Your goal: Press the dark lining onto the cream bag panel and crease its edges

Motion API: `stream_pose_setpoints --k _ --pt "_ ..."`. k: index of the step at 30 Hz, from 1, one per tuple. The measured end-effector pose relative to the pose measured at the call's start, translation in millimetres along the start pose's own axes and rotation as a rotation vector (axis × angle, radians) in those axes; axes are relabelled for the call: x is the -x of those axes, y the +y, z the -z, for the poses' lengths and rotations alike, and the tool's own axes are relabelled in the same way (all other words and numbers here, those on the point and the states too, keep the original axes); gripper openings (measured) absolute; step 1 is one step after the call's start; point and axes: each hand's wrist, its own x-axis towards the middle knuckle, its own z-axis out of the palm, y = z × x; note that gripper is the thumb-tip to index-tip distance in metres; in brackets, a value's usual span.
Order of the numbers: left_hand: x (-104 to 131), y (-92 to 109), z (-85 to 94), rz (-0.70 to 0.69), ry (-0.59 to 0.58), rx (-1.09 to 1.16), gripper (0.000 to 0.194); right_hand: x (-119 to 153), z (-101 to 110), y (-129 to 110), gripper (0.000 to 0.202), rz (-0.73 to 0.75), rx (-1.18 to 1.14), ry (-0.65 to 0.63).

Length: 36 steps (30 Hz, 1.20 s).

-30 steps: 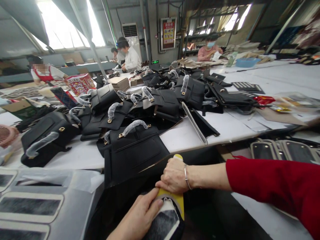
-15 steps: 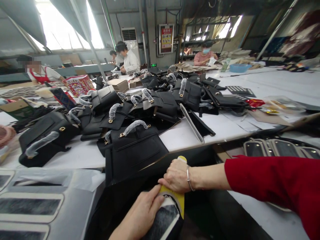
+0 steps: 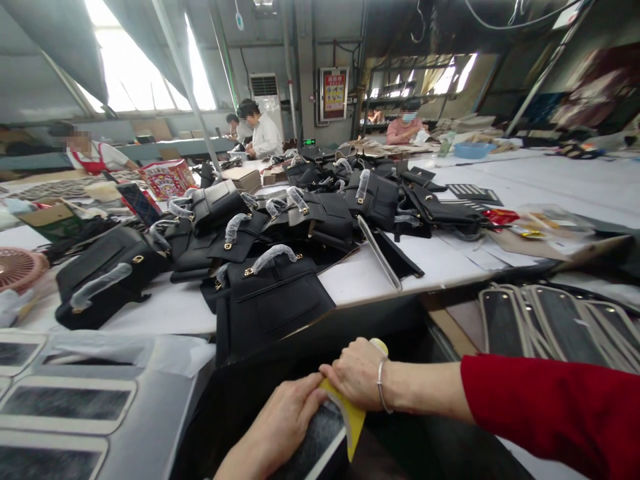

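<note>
Low in the head view, my left hand (image 3: 285,420) is closed over a dark grey panel with a pale edge (image 3: 323,437), its thumb and fingers near the panel's top end. My right hand (image 3: 357,373), with a bangle at the wrist, is wrapped round a yellow strip (image 3: 354,417) that looks like backing paper or tape. One end of the strip shows above the fist, and the other runs along the panel's end. The two hands touch at the fingertips. The lower part of the panel falls outside the picture.
Black handbags (image 3: 273,293) with wrapped handles pile up on the white table (image 3: 345,283). Similar dark panels lie at left (image 3: 67,403) and right (image 3: 560,320). A pink fan (image 3: 20,267) stands at far left. Several people work behind, one in a red apron (image 3: 95,160).
The view has shifted slightly. My right hand is a little lower and further right, still gripping the yellow strip. My left hand stays on the panel.
</note>
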Motion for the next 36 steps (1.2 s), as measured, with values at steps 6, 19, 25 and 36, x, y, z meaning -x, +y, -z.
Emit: stream_pose_setpoints --k 6,19,25,36 --pt "-2.5 -0.1 12.1 0.011 -0.044 0.072 0.050 9.0 -4.7 -8.6 0.068 -0.060 -0.088 0.013" --pt "-17.8 -11.0 6.6 0.073 -0.080 0.214 0.031 26.9 -39.7 25.0 0.077 -0.444 -1.138 -0.128" --pt "-24.2 -10.8 4.3 0.085 -0.062 0.175 0.027 19.7 -50.1 6.9 0.090 -0.352 -1.738 -0.046" --pt "-14.3 6.0 0.4 0.153 0.085 0.037 0.028 -7.0 -69.9 5.0 0.057 -0.149 -1.402 0.126"
